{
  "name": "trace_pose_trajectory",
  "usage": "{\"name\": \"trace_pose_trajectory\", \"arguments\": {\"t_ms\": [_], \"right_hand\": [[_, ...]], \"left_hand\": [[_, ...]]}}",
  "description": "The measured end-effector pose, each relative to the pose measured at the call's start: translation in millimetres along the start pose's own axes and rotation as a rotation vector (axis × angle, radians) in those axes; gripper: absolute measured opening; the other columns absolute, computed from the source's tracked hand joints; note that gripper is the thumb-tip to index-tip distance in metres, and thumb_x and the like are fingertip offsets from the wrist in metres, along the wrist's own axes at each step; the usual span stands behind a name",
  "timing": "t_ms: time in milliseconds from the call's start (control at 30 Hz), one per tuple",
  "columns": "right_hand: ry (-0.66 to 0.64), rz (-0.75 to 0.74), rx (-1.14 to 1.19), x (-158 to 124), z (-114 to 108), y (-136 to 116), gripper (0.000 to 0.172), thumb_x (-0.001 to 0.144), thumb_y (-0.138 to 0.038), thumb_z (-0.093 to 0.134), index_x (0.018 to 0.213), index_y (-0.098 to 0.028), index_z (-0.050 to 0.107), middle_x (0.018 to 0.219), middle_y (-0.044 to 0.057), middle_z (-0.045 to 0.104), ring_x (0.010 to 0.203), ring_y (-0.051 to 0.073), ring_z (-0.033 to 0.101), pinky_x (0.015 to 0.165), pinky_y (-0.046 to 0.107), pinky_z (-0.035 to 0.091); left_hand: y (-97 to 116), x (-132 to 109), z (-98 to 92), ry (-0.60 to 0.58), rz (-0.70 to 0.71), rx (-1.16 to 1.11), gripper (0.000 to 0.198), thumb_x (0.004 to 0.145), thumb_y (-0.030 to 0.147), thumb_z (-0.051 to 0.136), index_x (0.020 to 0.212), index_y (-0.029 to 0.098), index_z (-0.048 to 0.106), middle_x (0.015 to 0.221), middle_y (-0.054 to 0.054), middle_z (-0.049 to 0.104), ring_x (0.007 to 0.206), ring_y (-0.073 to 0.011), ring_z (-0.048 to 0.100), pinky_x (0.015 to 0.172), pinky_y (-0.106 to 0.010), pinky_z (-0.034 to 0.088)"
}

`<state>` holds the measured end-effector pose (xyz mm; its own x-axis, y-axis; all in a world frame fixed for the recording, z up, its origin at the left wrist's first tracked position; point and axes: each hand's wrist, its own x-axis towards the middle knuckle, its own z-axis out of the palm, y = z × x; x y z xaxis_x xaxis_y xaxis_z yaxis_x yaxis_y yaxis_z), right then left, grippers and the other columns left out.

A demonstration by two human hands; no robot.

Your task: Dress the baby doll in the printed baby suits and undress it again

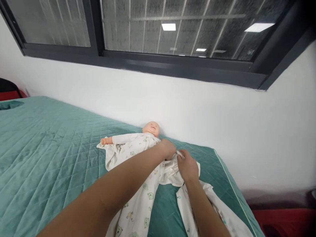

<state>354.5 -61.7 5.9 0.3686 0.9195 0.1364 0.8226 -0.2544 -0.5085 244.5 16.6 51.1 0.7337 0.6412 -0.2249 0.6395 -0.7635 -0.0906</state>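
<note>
A baby doll (151, 129) lies on its back, its head close to the wall. It wears a white baby garment (138, 149) with small green animal prints, spread over its body and legs. One doll hand (106, 141) sticks out at the left. My left hand (168, 149) is closed on the garment near the doll's right-side shoulder, its fingertips partly hidden. Just beside it, my right hand (188, 164) pinches a fold of the same white cloth. Beneath my right forearm lies a second white garment (222, 210) with small coloured snaps.
A green quilted bed cover (61, 148) spreads under everything, with a pale piped edge at the right. Behind it stands a white wall (197, 105) below a dark-framed window (153, 65). Red fabric (286, 220) shows beyond the bed at lower right; a black and red item (10, 90) is far left.
</note>
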Motion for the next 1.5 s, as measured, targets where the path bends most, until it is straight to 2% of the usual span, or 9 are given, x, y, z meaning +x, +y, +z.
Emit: {"name": "trace_pose_trajectory", "arguments": {"t_ms": [167, 333, 467, 667, 900, 1033, 1200, 1367, 1500], "right_hand": [[-0.015, -0.069, -0.029, 3.1, 1.1, 2.5, 0.039, 0.089, -0.02, 0.037, 0.121, -0.021, 0.059, 0.108, 0.01, 0.07, 0.096, 0.026, 0.066, 0.074, 0.032, 0.042], [-0.019, -0.087, 0.065, 8.0, -0.4, 8.0, 0.042, 0.085, -0.01, 0.035, 0.119, -0.017, 0.058, 0.108, 0.011, 0.069, 0.1, 0.024, 0.063, 0.079, 0.03, 0.043], [0.003, -0.118, 0.162, 9.8, -0.7, 13.3, 0.037, 0.081, -0.009, 0.037, 0.107, -0.019, 0.061, 0.108, 0.009, 0.068, 0.099, 0.023, 0.062, 0.079, 0.03, 0.043], [0.015, -0.116, 0.296, 13.9, 3.1, 21.8, 0.044, 0.066, -0.008, 0.036, 0.099, -0.02, 0.063, 0.096, 0.005, 0.069, 0.09, 0.02, 0.062, 0.077, 0.029, 0.043], [-0.014, -0.08, 0.528, 26.0, 3.3, 35.5, 0.049, 0.049, -0.017, 0.035, 0.089, -0.019, 0.064, 0.094, 0.005, 0.07, 0.091, 0.022, 0.064, 0.081, 0.033, 0.047], [-0.042, -0.05, 0.641, 31.3, 1.8, 41.4, 0.041, 0.052, -0.02, 0.04, 0.085, -0.019, 0.065, 0.089, 0.006, 0.071, 0.086, 0.022, 0.066, 0.079, 0.033, 0.048], [-0.073, 0.016, 0.609, 33.5, -0.8, 45.0, 0.029, 0.063, -0.029, 0.053, 0.086, -0.018, 0.067, 0.092, 0.007, 0.073, 0.083, 0.024, 0.066, 0.072, 0.033, 0.048], [-0.055, -0.034, 0.615, 32.3, 1.1, 43.9, 0.026, 0.065, -0.03, 0.055, 0.085, -0.019, 0.068, 0.088, 0.006, 0.074, 0.083, 0.024, 0.067, 0.074, 0.033, 0.049], [-0.034, -0.063, 0.567, 31.9, 2.8, 42.6, 0.026, 0.066, -0.027, 0.05, 0.083, -0.019, 0.068, 0.088, 0.005, 0.074, 0.084, 0.023, 0.067, 0.078, 0.034, 0.049]], "left_hand": [[1.7, -3.0, 7.6, 0.079, 0.017, 0.047, 0.048, 0.081, 0.033, 0.061, 0.125, 0.014, 0.057, 0.117, -0.017, 0.068, 0.099, -0.0321, 0.066, 0.082, -0.045, 0.051], [0.2, -9.0, 7.6, 0.136, 0.02, 0.089, 0.044, 0.083, 0.035, 0.062, 0.12, 0.013, 0.059, 0.115, -0.017, 0.069, 0.099, -0.03, 0.066, 0.081, -0.042, 0.051], [-9.4, -17.4, -0.3, 0.16, 0.03, 0.123, 0.038, 0.085, 0.034, 0.059, 0.116, 0.012, 0.06, 0.112, -0.018, 0.069, 0.096, -0.0302, 0.067, 0.076, -0.04, 0.051], [-25.2, -30.0, -9.5, 0.168, 0.037, 0.123, 0.033, 0.09, 0.039, 0.05, 0.109, 0.013, 0.061, 0.103, -0.015, 0.07, 0.092, -0.0293, 0.069, 0.074, -0.036, 0.051], [-28.6, -34.2, -20.9, 0.152, 0.056, 0.121, 0.03, 0.086, 0.031, 0.054, 0.109, 0.013, 0.06, 0.101, -0.015, 0.071, 0.088, -0.0297, 0.068, 0.069, -0.036, 0.05], [-30.6, -38.0, -22.4, 0.167, 0.064, 0.133, 0.03, 0.085, 0.029, 0.054, 0.109, 0.012, 0.06, 0.101, -0.016, 0.07, 0.088, -0.03, 0.068, 0.068, -0.037, 0.05], [-35.3, -40.9, -19.6, 0.18, 0.055, 0.129, 0.027, 0.085, 0.029, 0.053, 0.106, 0.013, 0.06, 0.097, -0.015, 0.07, 0.082, -0.0296, 0.068, 0.064, -0.038, 0.049], [-40.4, -43.0, -21.4, 0.163, 0.03, 0.117, 0.026, 0.084, 0.026, 0.054, 0.106, 0.014, 0.061, 0.093, -0.015, 0.07, 0.083, -0.0298, 0.068, 0.066, -0.038, 0.05], [-43.4, -45.6, -23.6, 0.181, 0.023, 0.138, 0.028, 0.085, 0.027, 0.054, 0.108, 0.014, 0.06, 0.098, -0.016, 0.07, 0.085, -0.0301, 0.068, 0.066, -0.037, 0.05]]}}
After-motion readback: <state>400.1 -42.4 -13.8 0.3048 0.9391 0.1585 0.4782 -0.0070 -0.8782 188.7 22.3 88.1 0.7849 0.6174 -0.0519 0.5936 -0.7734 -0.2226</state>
